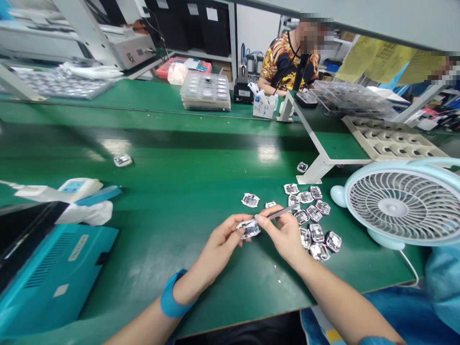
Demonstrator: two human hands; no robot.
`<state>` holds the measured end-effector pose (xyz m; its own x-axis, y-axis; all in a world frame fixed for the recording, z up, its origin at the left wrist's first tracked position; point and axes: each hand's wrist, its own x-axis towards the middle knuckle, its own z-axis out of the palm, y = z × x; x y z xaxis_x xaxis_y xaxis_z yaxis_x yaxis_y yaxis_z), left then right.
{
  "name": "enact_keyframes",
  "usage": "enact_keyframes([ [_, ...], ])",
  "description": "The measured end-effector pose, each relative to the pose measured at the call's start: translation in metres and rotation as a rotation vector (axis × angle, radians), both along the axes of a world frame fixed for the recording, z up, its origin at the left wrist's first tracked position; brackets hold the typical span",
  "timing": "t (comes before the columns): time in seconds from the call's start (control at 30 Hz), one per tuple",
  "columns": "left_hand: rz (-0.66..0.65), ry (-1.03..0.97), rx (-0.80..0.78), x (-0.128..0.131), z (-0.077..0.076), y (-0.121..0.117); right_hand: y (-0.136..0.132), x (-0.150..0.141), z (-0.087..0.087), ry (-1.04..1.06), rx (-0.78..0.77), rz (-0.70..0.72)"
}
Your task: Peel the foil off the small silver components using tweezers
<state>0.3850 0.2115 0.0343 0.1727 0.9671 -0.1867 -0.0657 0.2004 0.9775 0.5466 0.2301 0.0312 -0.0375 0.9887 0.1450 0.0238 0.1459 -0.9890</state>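
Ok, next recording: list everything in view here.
workbench: one, green, across the view
loose parts: about fifteen, silver, mostly on the bench's right
desk fan: one, pale blue, right edge
stacked trays: one stack, clear, far side
moulded tray: one, beige, far right
teal case: one, teal, left foreground
co-worker: one, orange patterned shirt, across the bench
left hand: one, bare, pinching a silver part
right hand: one, bare, holding a slim metal tool

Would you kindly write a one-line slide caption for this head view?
Left hand holds a small part, right hand holds tweezers, beside more parts on a green bench.
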Motion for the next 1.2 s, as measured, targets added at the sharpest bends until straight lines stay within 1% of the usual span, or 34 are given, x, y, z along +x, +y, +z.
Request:
enact_keyframes([
  [0.2, -0.027, -0.002, -0.009, -0.0013, 0.0016, -0.0006, 0.0029, 0.0004, -0.0031, 0.081, -0.039, 0.011],
  [0.37, -0.041, 0.000, -0.018, -0.0026, 0.0000, 0.0006, 0.0035, 0.0009, -0.0037, 0.097, -0.043, 0.027],
  [0.63, -0.057, 0.016, -0.022, -0.0043, 0.0065, 0.0012, 0.0028, 0.0015, -0.0018, 0.053, -0.026, 0.036],
  [0.87, -0.037, 0.045, -0.023, -0.0034, 0.0056, 0.0011, 0.0018, 0.0007, 0.0024, 0.026, -0.010, 0.012],
  [1.07, -0.016, -0.023, -0.052, -0.0023, 0.0051, 0.0008, 0.0015, 0.0017, -0.0002, 0.042, -0.012, 0.033],
  [1.2, 0.042, -0.136, -0.107, -0.0034, 0.0083, -0.0003, 0.0014, 0.0027, -0.0007, 0.058, 0.000, -0.025],
])
